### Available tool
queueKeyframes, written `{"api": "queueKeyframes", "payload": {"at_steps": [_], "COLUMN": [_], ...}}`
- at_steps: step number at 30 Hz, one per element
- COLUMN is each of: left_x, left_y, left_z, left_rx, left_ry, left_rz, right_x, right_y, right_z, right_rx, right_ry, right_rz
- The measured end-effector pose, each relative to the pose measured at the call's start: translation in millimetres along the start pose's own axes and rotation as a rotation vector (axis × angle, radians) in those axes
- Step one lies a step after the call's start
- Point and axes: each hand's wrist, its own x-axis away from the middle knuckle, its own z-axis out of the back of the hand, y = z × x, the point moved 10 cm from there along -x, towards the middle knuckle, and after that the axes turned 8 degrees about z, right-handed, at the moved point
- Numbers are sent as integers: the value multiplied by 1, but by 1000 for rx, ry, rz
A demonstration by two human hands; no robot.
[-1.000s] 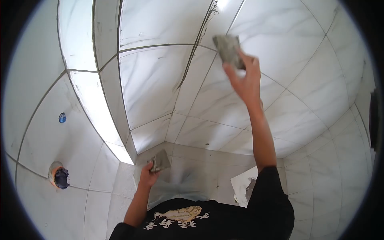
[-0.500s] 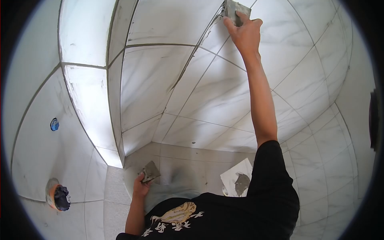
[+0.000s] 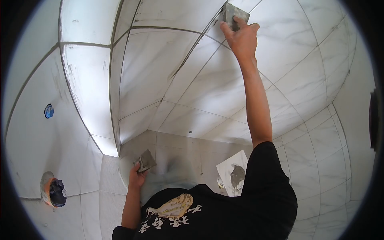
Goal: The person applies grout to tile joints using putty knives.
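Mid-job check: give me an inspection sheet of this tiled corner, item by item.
Surface: white marbled wall tiles with dark joints.
Job's things: float pressed on a high joint; scraper held low; board carrying a grey blob, down by the floor.
Clutter: pipe hole stuffed with a rag; blue plug in the left wall.
Hands: right hand grips the float; left hand grips the scraper.
Cables: nothing seen.
Surroundings: tiled walls all round; dark object at the right edge, unclear.

Right hand (image 3: 241, 37) is reaching high overhead, arm fully extended, fingers gripping; left hand (image 3: 137, 176) is gripping low near the waist.
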Motion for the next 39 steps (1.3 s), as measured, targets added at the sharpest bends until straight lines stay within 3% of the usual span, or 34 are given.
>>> {"api": "queueKeyframes", "payload": {"at_steps": [9,29,35,38,39], "left_x": [-1,4,6,9,8], "left_y": [-2,-1,-2,11,13], "left_z": [-3,-6,-29,-93,-123], "left_rx": [-38,-106,-164,-110,-52], "left_ry": [-57,19,-11,25,-18], "left_rz": [3,-21,-32,-94,-89], "right_x": [62,198,255,273,287], "right_y": [-13,-32,-34,-21,-20], "right_z": [-34,-115,-135,-117,-119], "right_rx": [7,-100,-80,-309,-658], "right_ry": [-109,-354,-595,-607,-666], "right_rz": [-19,-22,-10,-95,-190]}}
